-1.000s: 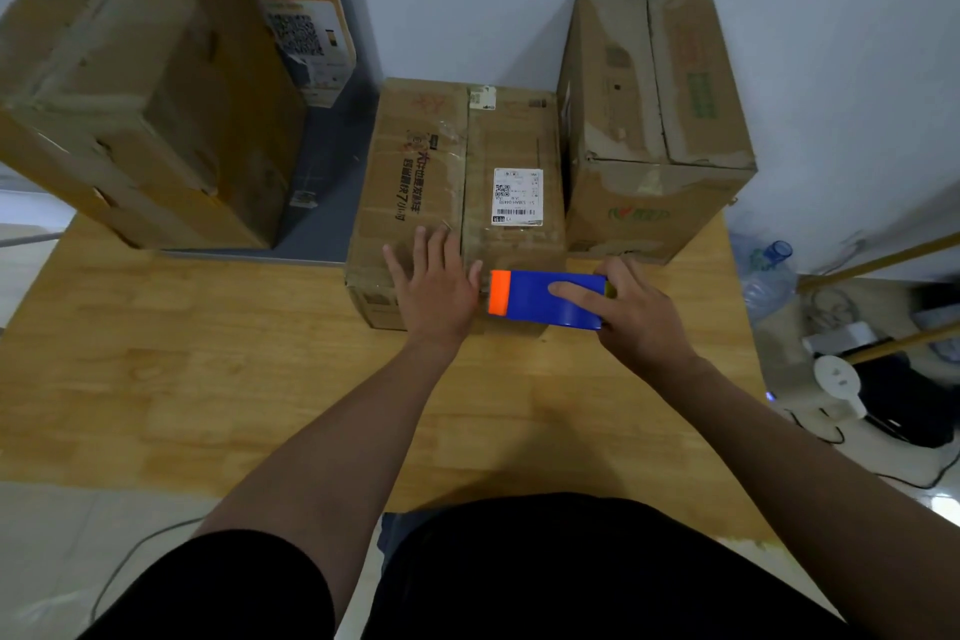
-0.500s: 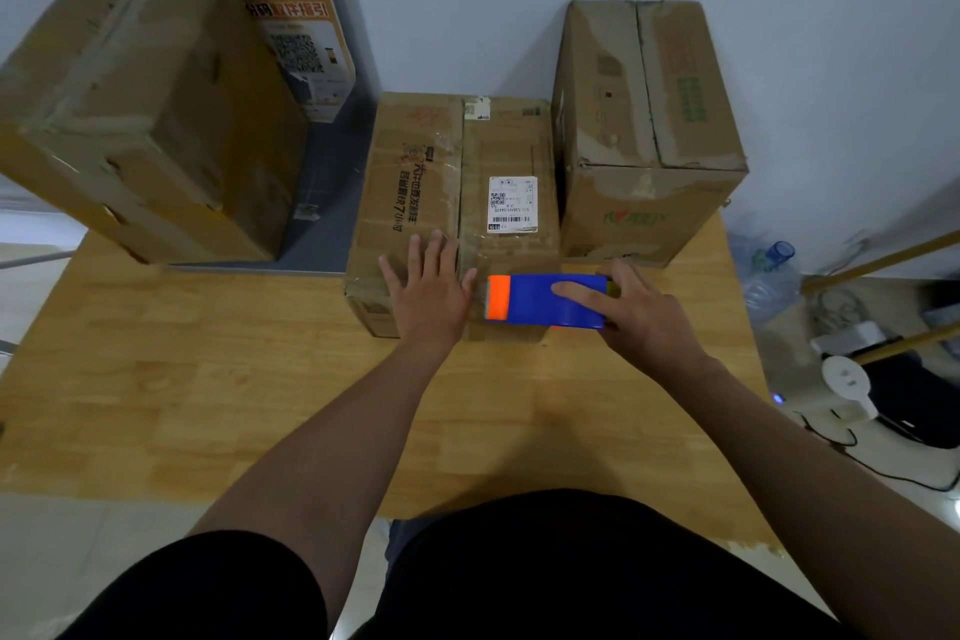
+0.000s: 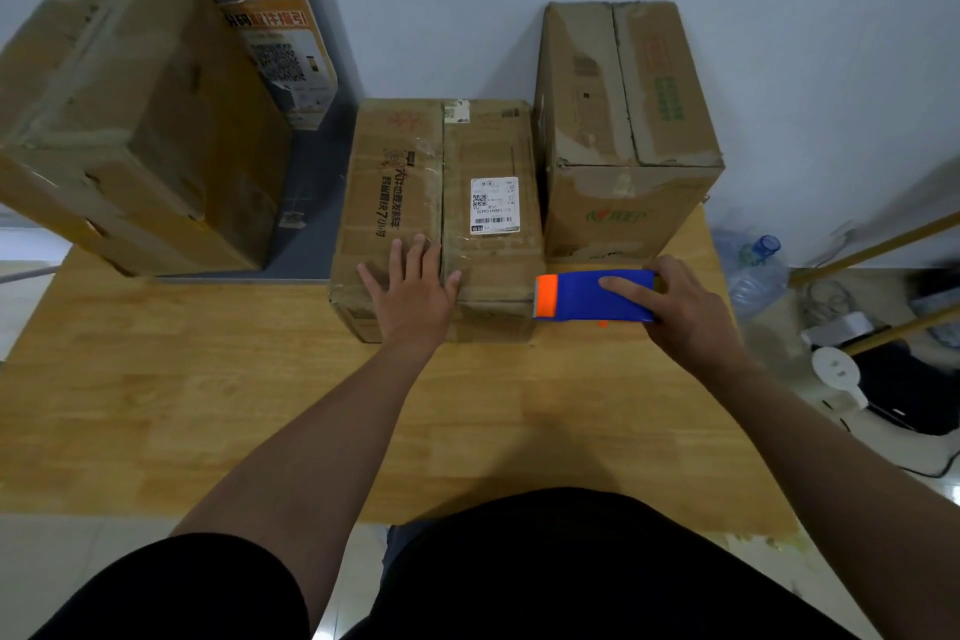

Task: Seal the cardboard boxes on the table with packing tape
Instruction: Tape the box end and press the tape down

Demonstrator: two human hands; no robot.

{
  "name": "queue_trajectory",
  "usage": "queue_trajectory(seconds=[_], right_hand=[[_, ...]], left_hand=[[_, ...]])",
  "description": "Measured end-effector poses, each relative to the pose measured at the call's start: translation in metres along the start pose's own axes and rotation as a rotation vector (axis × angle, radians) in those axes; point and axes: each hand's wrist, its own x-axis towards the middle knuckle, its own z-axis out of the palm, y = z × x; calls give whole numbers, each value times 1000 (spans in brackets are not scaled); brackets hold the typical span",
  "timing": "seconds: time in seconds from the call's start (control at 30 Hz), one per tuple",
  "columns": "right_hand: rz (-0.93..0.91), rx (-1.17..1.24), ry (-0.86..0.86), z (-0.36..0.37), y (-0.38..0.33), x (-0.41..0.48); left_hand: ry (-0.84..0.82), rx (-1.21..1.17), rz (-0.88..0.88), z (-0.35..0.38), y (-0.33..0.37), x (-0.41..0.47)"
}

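Observation:
A flat cardboard box (image 3: 410, 182) with a white shipping label lies in the middle of the wooden table (image 3: 156, 390). My left hand (image 3: 415, 294) presses flat on its near end, fingers spread beside the centre seam. My right hand (image 3: 685, 312) grips a blue tape dispenser (image 3: 587, 299) with an orange end, held just off the box's near right corner. A taller box (image 3: 623, 120) stands to the right against the wall. A large box (image 3: 119, 130) sits tilted at the left.
A grey stand (image 3: 291, 83) with an orange poster rises behind the boxes. Off the table's right side there are a water bottle (image 3: 753, 270), cables, a white round device (image 3: 836, 369) and wooden poles on the floor.
The tape dispenser in my right hand has moved right, off the flat box's near edge to beside its corner. My left hand stays pressed on the box.

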Motion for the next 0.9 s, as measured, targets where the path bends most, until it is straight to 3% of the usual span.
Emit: queue_trajectory(seconds=[0.27,0.6,0.9], right_hand=[[8,-17,10,5,4,0],[31,38,23,12,6,-4],[40,63,20,18,12,-4]], left_hand=[[-4,21,-39,-5,29,5],[99,-16,266,16,98,15],[83,-112,324,22,94,17]])
